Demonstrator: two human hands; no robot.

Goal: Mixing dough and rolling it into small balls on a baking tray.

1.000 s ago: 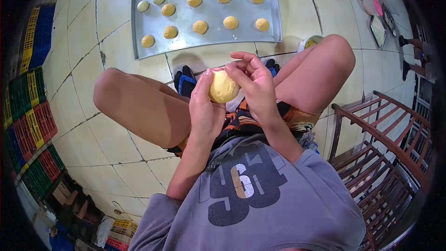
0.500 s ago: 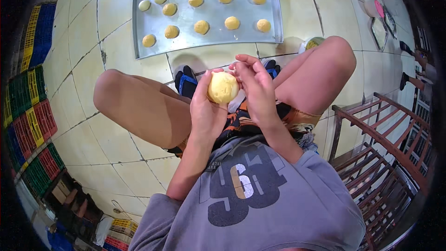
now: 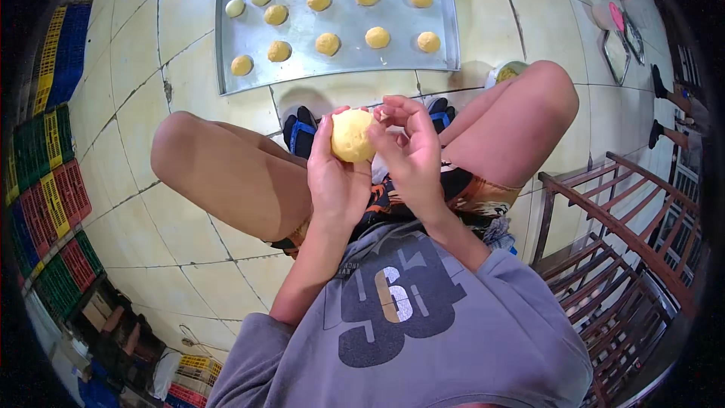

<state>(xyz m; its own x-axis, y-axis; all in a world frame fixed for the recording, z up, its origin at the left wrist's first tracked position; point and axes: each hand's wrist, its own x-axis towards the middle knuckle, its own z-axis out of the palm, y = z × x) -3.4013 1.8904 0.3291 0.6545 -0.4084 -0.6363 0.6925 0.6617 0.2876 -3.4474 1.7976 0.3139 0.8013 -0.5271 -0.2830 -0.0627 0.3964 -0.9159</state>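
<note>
I sit with my knees apart above a tiled floor. My left hand cups a round yellow dough ball at its fingertips. My right hand is beside it, fingers curled against the ball's right side, with a small pale bit pinched at the fingertips. A metal baking tray lies on the floor beyond my feet, with several yellow dough balls set out in rows on it.
A small bowl stands by my right knee. Stacked coloured plastic crates line the left side. A wooden rack is at my right. More trays and a pink lid lie at the far right.
Both hands with the dough ball have turned slightly and sunk a little. The right fingers have moved from above the ball to its right side.
</note>
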